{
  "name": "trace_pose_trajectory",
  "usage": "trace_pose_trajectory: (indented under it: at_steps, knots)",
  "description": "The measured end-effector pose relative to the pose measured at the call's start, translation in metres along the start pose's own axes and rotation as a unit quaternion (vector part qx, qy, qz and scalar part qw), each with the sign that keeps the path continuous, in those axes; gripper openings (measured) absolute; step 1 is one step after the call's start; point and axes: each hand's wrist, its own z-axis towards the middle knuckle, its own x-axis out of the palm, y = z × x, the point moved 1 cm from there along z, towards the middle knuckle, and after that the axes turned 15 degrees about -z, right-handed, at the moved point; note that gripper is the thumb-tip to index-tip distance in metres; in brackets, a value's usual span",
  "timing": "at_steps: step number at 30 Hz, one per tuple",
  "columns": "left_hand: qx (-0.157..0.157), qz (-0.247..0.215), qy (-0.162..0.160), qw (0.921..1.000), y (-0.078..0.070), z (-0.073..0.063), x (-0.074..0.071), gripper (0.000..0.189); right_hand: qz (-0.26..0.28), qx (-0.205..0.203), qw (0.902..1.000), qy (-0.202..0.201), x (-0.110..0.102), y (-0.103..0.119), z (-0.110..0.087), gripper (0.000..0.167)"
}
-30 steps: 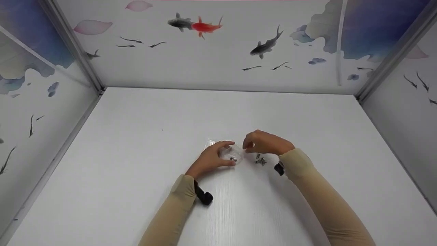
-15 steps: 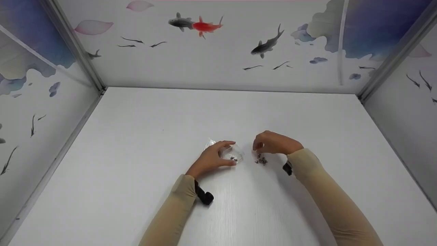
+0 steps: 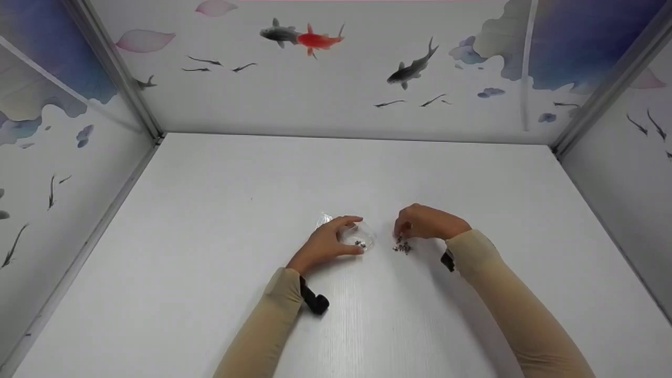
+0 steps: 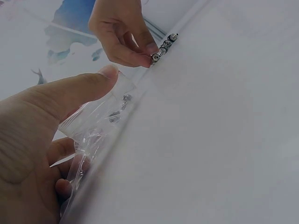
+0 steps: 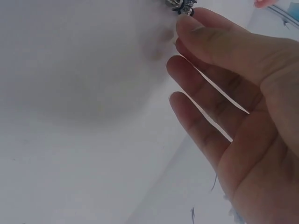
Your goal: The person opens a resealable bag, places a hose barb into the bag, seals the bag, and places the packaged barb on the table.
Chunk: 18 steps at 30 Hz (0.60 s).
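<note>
Head view: left hand point(image 3: 321, 244) curved round a clear plastic bag point(image 3: 367, 234), thumb and forefinger well apart on either side of it, with a few small metal pieces point(image 3: 360, 244) visible within its outline. Just to the right, on a white table point(image 3: 252, 236), a loose cluster point(image 3: 402, 248) of similar pieces, with right hand point(image 3: 428, 220) at its far edge, fingers bent downward. Tan sleeves point(image 3: 262, 315) on both arms, a black device point(image 3: 316, 303) at the left wrist, and, behind the table, a pale wall point(image 3: 315, 100) printed with fish point(image 3: 320, 41) in grey and red. Left wrist view: thumb by the upper edge of the bag, other fingers bent behind the crinkled film, metal glinting through higher up; beyond, right thumb and forefinger close together at one end of the cluster, touching it or nearly so. Right wrist view: thumb crossing in front of the forefinger, tips just beside the pieces at the top edge of the view; remaining fingers slightly bent, with narrow gaps between. Pinching a piece or merely touching — impossible to tell, with the forefinger partly hidden behind the thumb.
</note>
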Motion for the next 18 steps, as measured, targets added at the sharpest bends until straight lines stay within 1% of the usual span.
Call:
trace_pose_trajectory:
  at_steps: [7, 12, 18]
  knots:
    - [-0.003, -0.001, -0.003, 1.0, 0.001, -0.0002, -0.0001, 0.07, -0.004, 0.002, 1.0, 0.004, 0.0026, -0.002, 0.0008, 0.017]
    - [-0.006, 0.004, -0.003, 1.0, -0.0006, -0.0012, -0.0006, 0.07, 0.006, 0.002, 1.0, -0.003, 0.0036, -0.0031, -0.0012, 0.013]
    - [-0.006, 0.014, -0.002, 0.9999, -0.001, -0.0001, -0.0012, 0.069, 0.003, -0.003, 0.9999, -0.011, 0.0054, -0.0046, -0.0009, 0.01]
